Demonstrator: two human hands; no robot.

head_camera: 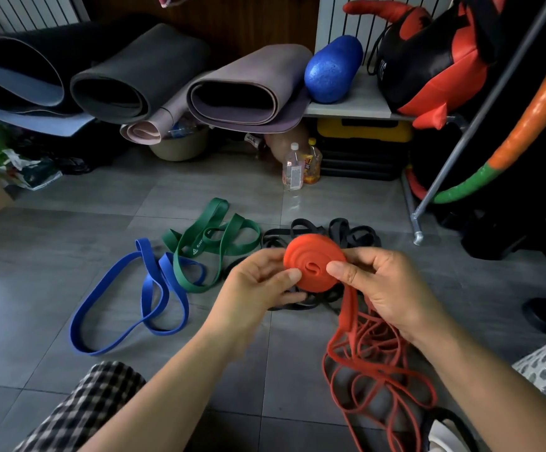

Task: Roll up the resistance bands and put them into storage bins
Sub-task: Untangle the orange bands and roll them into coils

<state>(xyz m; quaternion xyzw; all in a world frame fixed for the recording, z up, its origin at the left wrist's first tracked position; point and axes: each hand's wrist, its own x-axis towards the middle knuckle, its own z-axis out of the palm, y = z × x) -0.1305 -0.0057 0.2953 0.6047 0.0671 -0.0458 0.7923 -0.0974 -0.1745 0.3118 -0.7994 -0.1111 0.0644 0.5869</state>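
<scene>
On the floor [69, 223] the blue band [128, 308], green band [213, 236] and black bands [356, 234] lie unrolled; no bin shows. The red band [314, 262] is partly coiled, its tail trailing to the floor; the left hand [255, 288] and right hand [385, 282] pinch its rolled part.

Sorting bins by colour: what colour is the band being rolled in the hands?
Orange-red; the rolled band shows best in the head view.

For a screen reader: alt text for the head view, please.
A left hand and right hand pinch a flat orange rubber resistance band, partly coiled, tail trailing to the grey tiled floor. A blue band, green band and black bands lie loose there.
</scene>
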